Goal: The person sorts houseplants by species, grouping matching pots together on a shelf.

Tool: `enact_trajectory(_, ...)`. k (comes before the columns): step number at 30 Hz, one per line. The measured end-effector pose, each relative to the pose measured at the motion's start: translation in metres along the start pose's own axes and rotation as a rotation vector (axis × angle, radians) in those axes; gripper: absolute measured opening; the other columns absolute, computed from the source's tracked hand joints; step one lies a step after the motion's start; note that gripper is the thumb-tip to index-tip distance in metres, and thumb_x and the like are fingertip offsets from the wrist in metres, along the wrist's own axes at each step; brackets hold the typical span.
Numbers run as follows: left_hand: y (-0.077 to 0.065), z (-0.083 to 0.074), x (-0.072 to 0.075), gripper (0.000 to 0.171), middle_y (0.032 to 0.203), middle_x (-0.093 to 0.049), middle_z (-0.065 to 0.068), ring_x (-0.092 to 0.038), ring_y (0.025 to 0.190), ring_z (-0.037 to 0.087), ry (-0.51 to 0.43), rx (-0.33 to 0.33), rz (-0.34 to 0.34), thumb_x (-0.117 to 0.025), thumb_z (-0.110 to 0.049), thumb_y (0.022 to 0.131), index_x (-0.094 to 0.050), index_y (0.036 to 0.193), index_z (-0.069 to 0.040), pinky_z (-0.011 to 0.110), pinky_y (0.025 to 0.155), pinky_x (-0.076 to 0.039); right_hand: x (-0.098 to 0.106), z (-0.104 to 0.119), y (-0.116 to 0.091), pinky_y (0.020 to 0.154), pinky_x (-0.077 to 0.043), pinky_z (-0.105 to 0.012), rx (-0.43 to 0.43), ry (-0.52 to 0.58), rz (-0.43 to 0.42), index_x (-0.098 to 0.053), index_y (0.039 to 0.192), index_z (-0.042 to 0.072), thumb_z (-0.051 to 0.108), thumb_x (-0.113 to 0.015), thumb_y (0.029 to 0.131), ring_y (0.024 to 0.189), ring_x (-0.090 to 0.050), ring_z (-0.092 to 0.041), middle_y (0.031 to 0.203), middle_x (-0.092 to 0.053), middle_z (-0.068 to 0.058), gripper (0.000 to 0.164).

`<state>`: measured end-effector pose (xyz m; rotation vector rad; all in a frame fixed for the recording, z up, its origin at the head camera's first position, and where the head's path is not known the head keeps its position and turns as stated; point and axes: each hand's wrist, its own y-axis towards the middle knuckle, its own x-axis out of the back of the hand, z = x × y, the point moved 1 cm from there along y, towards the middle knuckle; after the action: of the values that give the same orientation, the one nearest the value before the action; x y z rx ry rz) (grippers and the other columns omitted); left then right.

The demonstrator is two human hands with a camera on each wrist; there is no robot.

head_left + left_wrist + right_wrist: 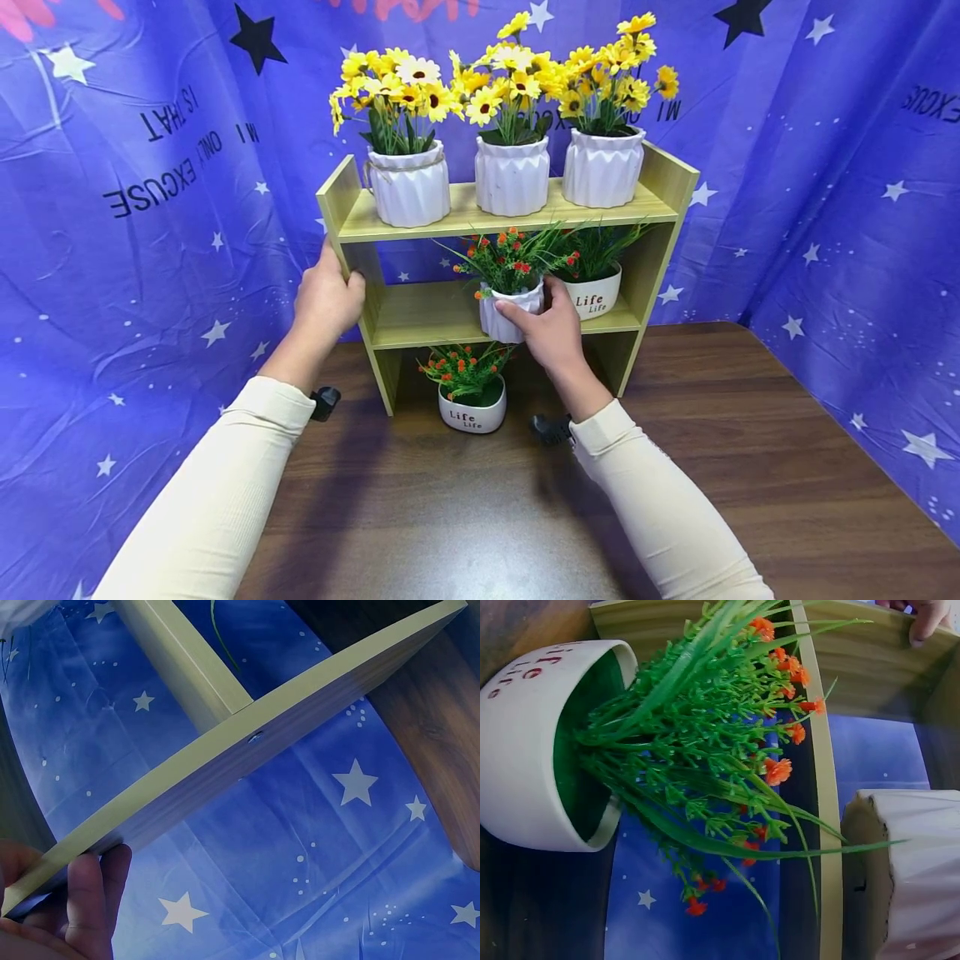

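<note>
My right hand (pixel 553 327) grips a white ribbed pot (pixel 491 321) of red and orange flowers with grassy leaves, at the front of the middle shelf. In the right wrist view this pot (pixel 926 870) shows part of its underside; whether it touches the board, I cannot tell. At the left, my left hand (pixel 327 298) holds the side panel of the wooden shelf rack (pixel 506 218). The left wrist view shows the fingers (pixel 86 892) of that hand around the panel's edge. Behind my right hand sits a white "Life" pot (pixel 596 293) with green leaves.
Three white pots of yellow flowers (pixel 512 175) line the top shelf. Below the middle shelf, a white "Life" pot (pixel 471 415) with orange flowers stands on the brown table (pixel 450 517). A blue starred curtain (pixel 150 275) hangs behind and at both sides.
</note>
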<state>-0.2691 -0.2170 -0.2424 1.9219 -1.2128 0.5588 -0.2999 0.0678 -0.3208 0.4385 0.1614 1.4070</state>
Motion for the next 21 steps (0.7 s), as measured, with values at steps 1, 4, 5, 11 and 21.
enact_trajectory(1, 0.0, 0.0, 0.0, 0.056, 0.122, -0.059, 0.035, -0.057, 0.11, 0.053, 0.0, 0.0, 0.001, -0.047, -0.017, 0.095, -0.032, 0.149, -0.01, 0.063, 0.083, -0.043, -0.001, 0.0, 0.002, 0.09, -0.047, -0.041, -0.003, -0.008, -0.003, -0.048, 0.138, 0.005, 0.026, -0.085, 0.078, 0.107, -0.057, -0.025, 0.121, -0.061, -0.013, 0.074)
enact_trajectory(4, 0.0, 0.0, 0.0, 0.055, 0.123, -0.058, 0.035, -0.057, 0.11, 0.054, 0.002, -0.001, -0.002, -0.047, -0.017, 0.095, -0.033, 0.148, -0.009, 0.063, 0.085, -0.043, -0.005, 0.002, 0.009, 0.091, -0.047, -0.04, -0.01, -0.034, -0.006, -0.048, 0.139, 0.006, 0.028, -0.086, 0.078, 0.108, -0.058, -0.024, 0.123, -0.061, -0.013, 0.076)
enact_trajectory(5, 0.0, 0.0, 0.0, 0.055, 0.123, -0.058, 0.035, -0.057, 0.11, 0.054, 0.002, 0.0, -0.003, -0.047, -0.017, 0.095, -0.033, 0.148, -0.009, 0.064, 0.085, -0.043, -0.006, 0.003, 0.011, 0.092, -0.047, -0.04, -0.01, -0.037, -0.005, -0.048, 0.14, 0.006, 0.028, -0.086, 0.077, 0.109, -0.058, -0.025, 0.124, -0.061, -0.013, 0.076)
enact_trajectory(11, 0.0, 0.0, 0.0, 0.053, 0.123, -0.058, 0.035, -0.057, 0.11, 0.054, -0.002, -0.003, 0.0, -0.047, -0.018, 0.096, -0.034, 0.146, -0.008, 0.064, 0.085, -0.043, -0.014, 0.006, 0.023, 0.096, -0.046, -0.04, -0.014, -0.077, 0.006, -0.046, 0.143, 0.004, 0.03, -0.086, 0.078, 0.115, -0.057, -0.027, 0.13, -0.059, -0.015, 0.08)
enact_trajectory(21, 0.0, 0.0, 0.0, 0.053, 0.12, -0.059, 0.036, -0.057, 0.109, 0.054, 0.003, -0.011, -0.003, -0.048, -0.016, 0.095, -0.035, 0.146, -0.007, 0.063, 0.084, -0.044, -0.019, -0.003, 0.033, 0.094, -0.045, -0.039, -0.025, -0.042, 0.024, -0.047, 0.14, 0.004, 0.026, -0.084, 0.08, 0.111, -0.057, -0.026, 0.126, -0.059, -0.014, 0.074)
